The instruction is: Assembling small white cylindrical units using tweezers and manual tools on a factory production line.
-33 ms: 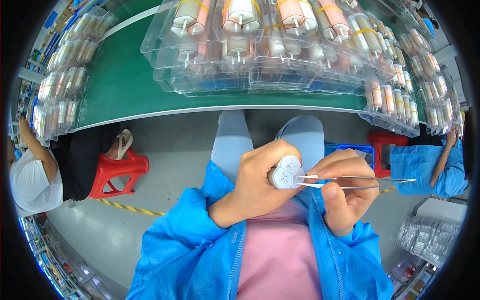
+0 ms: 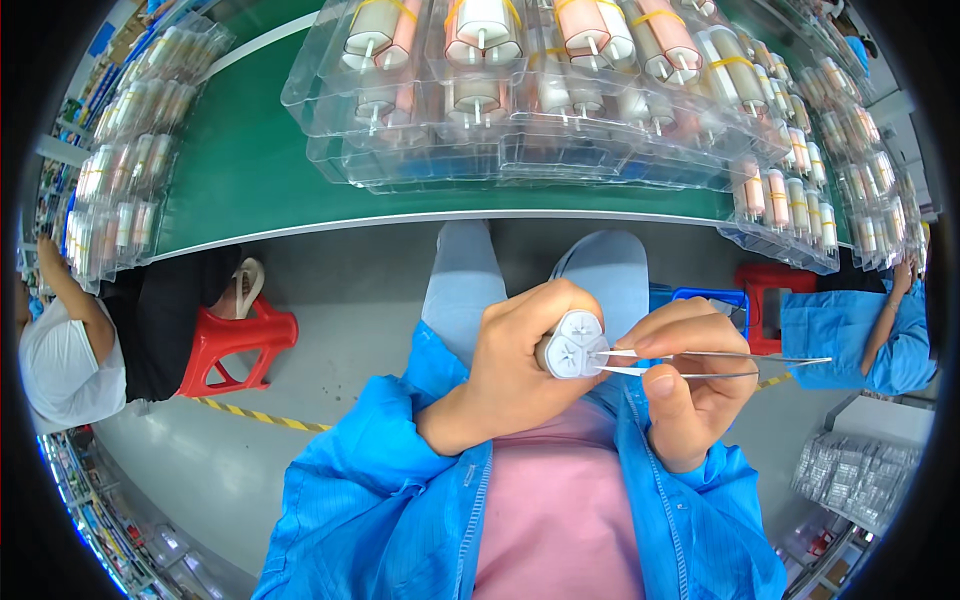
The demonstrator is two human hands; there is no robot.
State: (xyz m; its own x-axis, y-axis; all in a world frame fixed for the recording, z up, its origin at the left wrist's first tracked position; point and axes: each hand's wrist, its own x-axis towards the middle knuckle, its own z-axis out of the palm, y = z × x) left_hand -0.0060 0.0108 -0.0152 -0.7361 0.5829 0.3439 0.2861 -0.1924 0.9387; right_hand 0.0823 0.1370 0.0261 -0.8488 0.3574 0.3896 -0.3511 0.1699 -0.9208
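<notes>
The left hand (image 2: 525, 365) was closed around a bundle of three pale tubes (image 2: 577, 345), with the round ends facing up and out. Two ends showed star-shaped marks. The right hand (image 2: 705, 370) pinched metal tweezers (image 2: 628, 370) between thumb and fingers. The two thin tips were a little apart and reached the third tube end; I could not tell if they touched it.

The bundle was up above the person's lap, in front of the pink shirt (image 2: 560, 510). For careful work, a snug left grip seemed best, so the tubes would not roll or slide. A light squeeze on the tweezers would likely help too, since sharp tips could scratch or slip. Keeping both wrists near the body looked like a good way to stop shaking.

Farther out, clear plastic trays (image 2: 420, 165) held more tubes with yellow bands on the green table (image 2: 240, 150). A red stool (image 2: 240, 340) stood off to the left.
</notes>
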